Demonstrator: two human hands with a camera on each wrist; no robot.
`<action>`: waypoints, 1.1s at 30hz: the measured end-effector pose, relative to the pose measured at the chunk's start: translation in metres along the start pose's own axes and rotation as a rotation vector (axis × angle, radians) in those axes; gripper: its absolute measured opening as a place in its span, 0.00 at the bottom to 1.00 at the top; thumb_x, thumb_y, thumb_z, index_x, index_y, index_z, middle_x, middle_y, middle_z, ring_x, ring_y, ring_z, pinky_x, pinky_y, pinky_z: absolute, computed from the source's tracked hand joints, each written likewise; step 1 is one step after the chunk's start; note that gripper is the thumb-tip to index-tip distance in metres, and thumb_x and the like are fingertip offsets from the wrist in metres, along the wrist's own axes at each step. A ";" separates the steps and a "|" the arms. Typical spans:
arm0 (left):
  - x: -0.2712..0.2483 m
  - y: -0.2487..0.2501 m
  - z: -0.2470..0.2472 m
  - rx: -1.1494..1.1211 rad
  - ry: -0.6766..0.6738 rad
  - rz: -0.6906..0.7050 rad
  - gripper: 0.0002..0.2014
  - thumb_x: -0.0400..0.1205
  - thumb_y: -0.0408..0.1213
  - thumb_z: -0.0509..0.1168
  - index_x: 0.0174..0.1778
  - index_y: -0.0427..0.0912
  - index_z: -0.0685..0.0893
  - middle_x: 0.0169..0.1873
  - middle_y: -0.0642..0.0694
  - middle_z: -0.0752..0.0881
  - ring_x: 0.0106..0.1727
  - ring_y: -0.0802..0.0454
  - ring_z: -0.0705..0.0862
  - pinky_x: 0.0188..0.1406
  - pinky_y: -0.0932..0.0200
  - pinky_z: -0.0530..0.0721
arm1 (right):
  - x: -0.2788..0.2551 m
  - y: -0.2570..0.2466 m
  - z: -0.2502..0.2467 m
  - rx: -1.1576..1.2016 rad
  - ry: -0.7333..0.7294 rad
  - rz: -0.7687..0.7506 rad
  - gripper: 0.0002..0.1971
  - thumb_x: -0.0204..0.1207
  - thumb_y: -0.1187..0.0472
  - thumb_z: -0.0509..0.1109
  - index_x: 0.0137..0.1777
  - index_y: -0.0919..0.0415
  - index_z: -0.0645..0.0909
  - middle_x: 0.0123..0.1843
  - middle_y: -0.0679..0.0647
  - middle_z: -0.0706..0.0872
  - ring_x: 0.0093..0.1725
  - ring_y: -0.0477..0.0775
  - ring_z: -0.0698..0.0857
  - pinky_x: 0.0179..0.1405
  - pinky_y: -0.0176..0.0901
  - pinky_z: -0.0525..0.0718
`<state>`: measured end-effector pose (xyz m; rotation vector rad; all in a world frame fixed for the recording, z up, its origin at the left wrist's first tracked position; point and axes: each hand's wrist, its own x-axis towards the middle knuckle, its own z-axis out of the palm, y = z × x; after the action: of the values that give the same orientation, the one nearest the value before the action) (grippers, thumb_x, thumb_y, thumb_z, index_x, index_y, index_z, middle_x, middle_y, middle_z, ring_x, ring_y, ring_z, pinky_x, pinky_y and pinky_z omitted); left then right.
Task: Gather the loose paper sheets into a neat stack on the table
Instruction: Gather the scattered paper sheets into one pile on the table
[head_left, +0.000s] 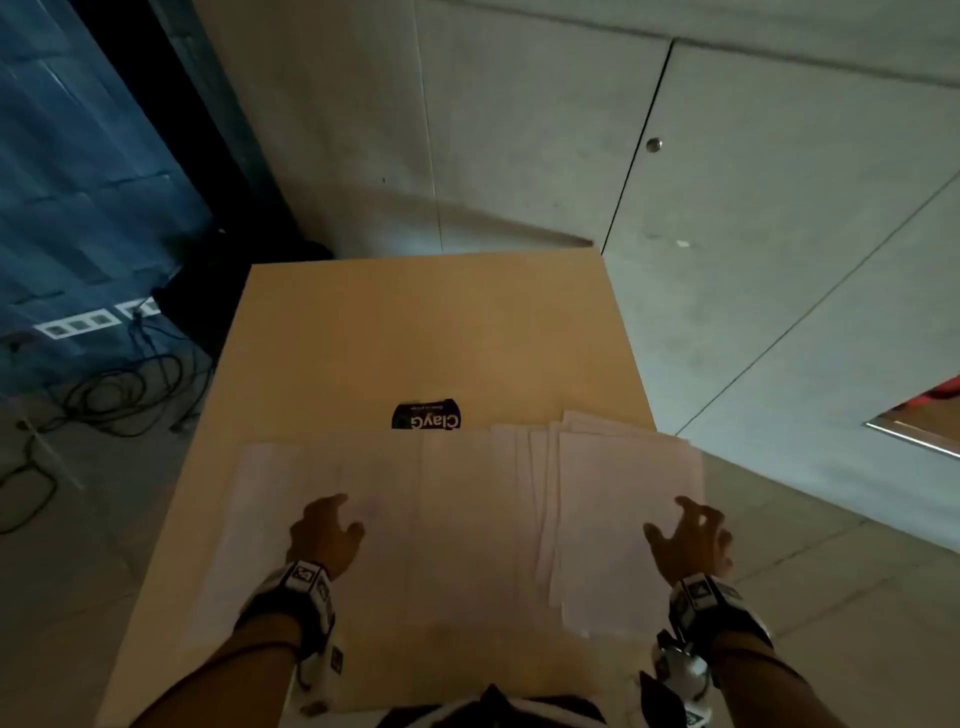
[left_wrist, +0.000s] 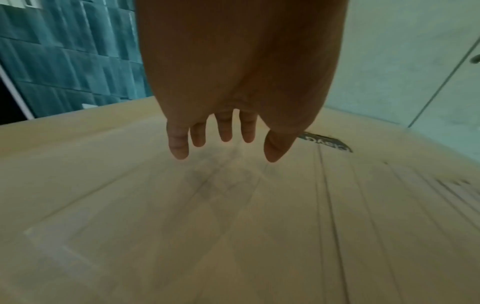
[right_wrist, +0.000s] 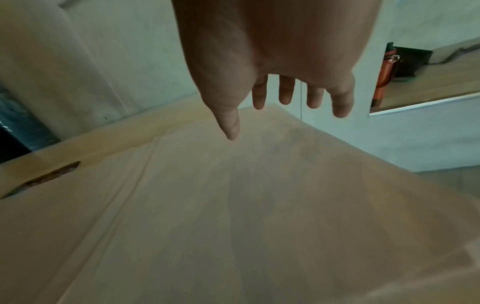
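Several white paper sheets (head_left: 457, 519) lie spread in an overlapping row across the near half of the wooden table (head_left: 415, 332). The rightmost sheets (head_left: 618, 509) fan out and hang a little past the table's right edge. My left hand (head_left: 327, 530) hovers over the left sheets (left_wrist: 182, 216), fingers (left_wrist: 179, 144) relaxed and spread, holding nothing. Over the right sheets (right_wrist: 259, 205) my right hand (head_left: 691, 535) hangs with fingers (right_wrist: 285, 92) loosely spread and empty. Neither hand visibly touches paper.
A black label with white lettering (head_left: 427, 415) lies on the table just beyond the sheets. The far half of the tabletop is bare wood. Cables (head_left: 114, 389) run over the floor at left. Grey cabinet doors (head_left: 519, 130) stand behind the table.
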<state>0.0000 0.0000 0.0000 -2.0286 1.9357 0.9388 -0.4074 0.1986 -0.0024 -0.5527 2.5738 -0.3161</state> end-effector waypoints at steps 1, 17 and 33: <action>0.004 -0.002 -0.002 -0.003 -0.006 -0.020 0.31 0.81 0.47 0.64 0.80 0.44 0.64 0.80 0.38 0.63 0.79 0.36 0.65 0.80 0.41 0.63 | 0.004 0.000 -0.001 0.015 -0.009 0.040 0.35 0.72 0.50 0.77 0.78 0.53 0.70 0.80 0.61 0.62 0.77 0.68 0.64 0.72 0.67 0.69; 0.048 -0.019 -0.019 -0.014 -0.128 -0.351 0.53 0.72 0.67 0.64 0.83 0.51 0.37 0.84 0.40 0.36 0.83 0.27 0.42 0.82 0.35 0.49 | 0.021 -0.005 0.028 0.066 -0.118 0.116 0.49 0.66 0.44 0.81 0.83 0.54 0.59 0.80 0.64 0.64 0.75 0.74 0.71 0.74 0.70 0.71; 0.016 0.034 0.016 -0.076 -0.064 -0.276 0.43 0.77 0.61 0.61 0.83 0.55 0.45 0.85 0.47 0.40 0.84 0.34 0.42 0.80 0.33 0.56 | -0.026 -0.033 0.037 -0.109 -0.106 -0.023 0.40 0.74 0.44 0.72 0.83 0.52 0.60 0.84 0.58 0.61 0.80 0.67 0.61 0.74 0.67 0.72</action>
<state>-0.0376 -0.0090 -0.0112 -2.2056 1.5582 1.0068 -0.3572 0.1767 -0.0127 -0.6213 2.4945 -0.1502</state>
